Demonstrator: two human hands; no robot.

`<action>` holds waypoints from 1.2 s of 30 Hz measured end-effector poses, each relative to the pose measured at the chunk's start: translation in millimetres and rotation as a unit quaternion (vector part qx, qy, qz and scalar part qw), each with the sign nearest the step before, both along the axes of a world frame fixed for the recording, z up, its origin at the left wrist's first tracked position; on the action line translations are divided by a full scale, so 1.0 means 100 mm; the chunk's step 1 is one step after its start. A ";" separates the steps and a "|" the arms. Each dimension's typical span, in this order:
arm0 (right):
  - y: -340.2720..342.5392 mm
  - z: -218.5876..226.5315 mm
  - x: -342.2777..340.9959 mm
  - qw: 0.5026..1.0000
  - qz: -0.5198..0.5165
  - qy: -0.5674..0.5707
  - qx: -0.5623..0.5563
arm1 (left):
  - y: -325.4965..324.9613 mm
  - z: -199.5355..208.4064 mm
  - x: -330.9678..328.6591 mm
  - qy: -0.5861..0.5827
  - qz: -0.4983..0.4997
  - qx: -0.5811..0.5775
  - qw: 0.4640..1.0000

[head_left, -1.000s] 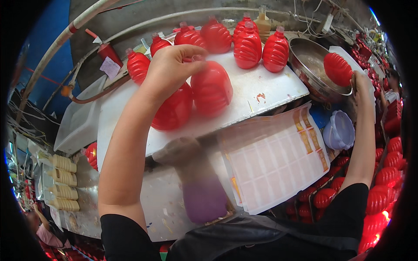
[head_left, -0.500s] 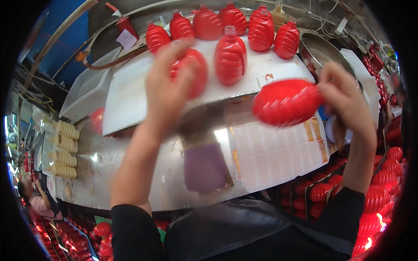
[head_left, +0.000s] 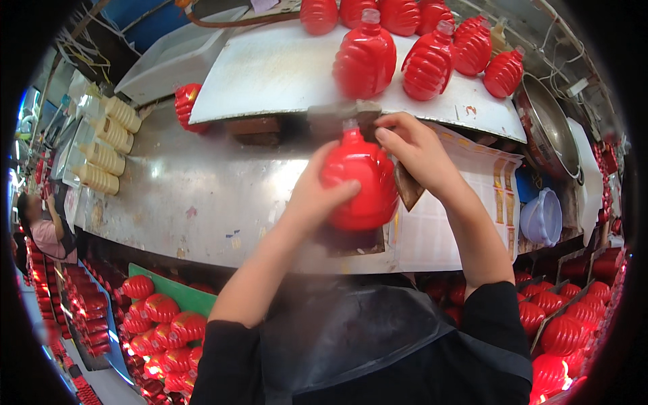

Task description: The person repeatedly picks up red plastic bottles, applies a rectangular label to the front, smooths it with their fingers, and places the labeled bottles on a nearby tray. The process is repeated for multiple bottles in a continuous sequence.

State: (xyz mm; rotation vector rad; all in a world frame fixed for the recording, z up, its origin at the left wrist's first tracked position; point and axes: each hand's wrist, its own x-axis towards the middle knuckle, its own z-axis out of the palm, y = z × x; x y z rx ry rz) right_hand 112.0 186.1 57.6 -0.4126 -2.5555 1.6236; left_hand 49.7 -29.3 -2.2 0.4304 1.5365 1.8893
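Right of ribbed cream plastic bottles (head_left: 106, 154), the left hand (head_left: 322, 185) curved around a rounded, glossy red bottle (head_left: 368, 182) over the grey metal bench (head_left: 202, 182), and the right hand (head_left: 418, 148) was half-curled near its neck, any grip unclear.

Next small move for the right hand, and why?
Probably ease the bare right hand in to steady the glossy red ribbed plastic bottle: the bare left hand alone seems to grip its side, while the right hand's curled fingers sit beside its translucent neck, apparently apart from it.
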 end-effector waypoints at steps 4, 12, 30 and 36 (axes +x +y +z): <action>-0.13 -0.48 0.43 1.000 -0.007 0.005 -0.004 | 0.07 -0.10 -0.08 -0.057 0.011 0.047 0.997; -0.49 -0.84 0.56 0.995 -0.055 0.055 -0.066 | 0.04 -0.23 -0.26 -0.057 0.014 0.032 0.998; 0.96 -1.06 2.46 0.791 -0.412 -0.083 0.446 | 0.07 -0.27 0.03 0.030 0.088 0.085 0.992; 1.35 -1.23 2.89 0.811 -0.281 -0.120 0.498 | 0.08 -0.30 0.11 0.004 0.118 0.125 0.985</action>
